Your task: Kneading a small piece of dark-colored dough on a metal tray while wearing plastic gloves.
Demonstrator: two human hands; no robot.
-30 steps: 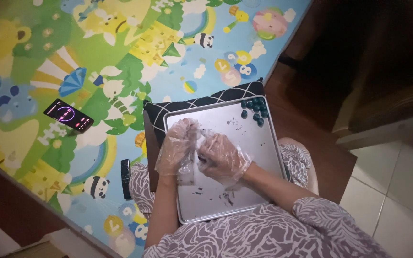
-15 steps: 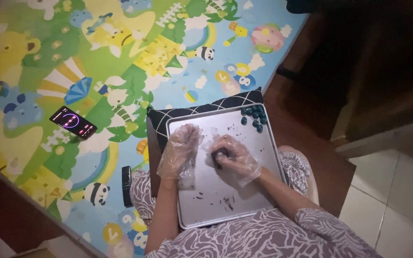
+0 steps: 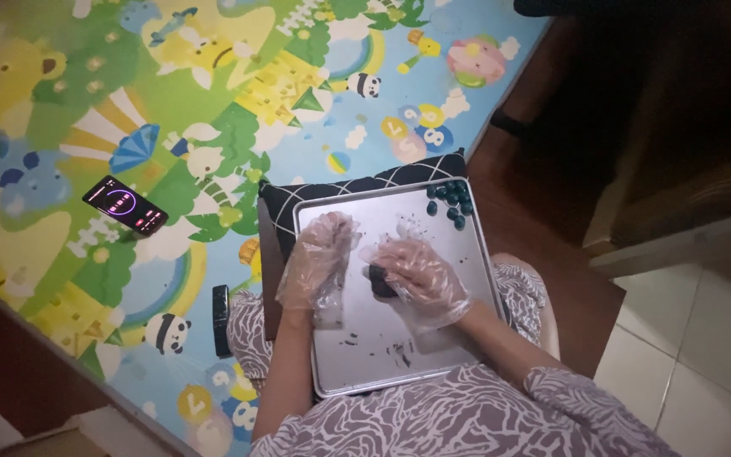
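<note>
A metal baking tray rests on my lap over a black cushion with white lines. Both my hands wear clear plastic gloves. My right hand presses down on a dark lump of dough near the tray's middle. My left hand lies beside it on the tray's left part, fingers loose, close to the lump; I cannot tell if it touches it. Several small dark balls sit grouped in the tray's far right corner. Dark crumbs dot the near part of the tray.
A colourful play mat with cartoon animals covers the floor ahead and to the left. A phone with a lit screen lies on it. A slim black object lies by my left knee. Dark wooden floor and pale tiles are to the right.
My right hand has slid from beside the left hand to the tray's middle and now covers the dark lump. The left hand stayed roughly in place. The view shifted slightly.
</note>
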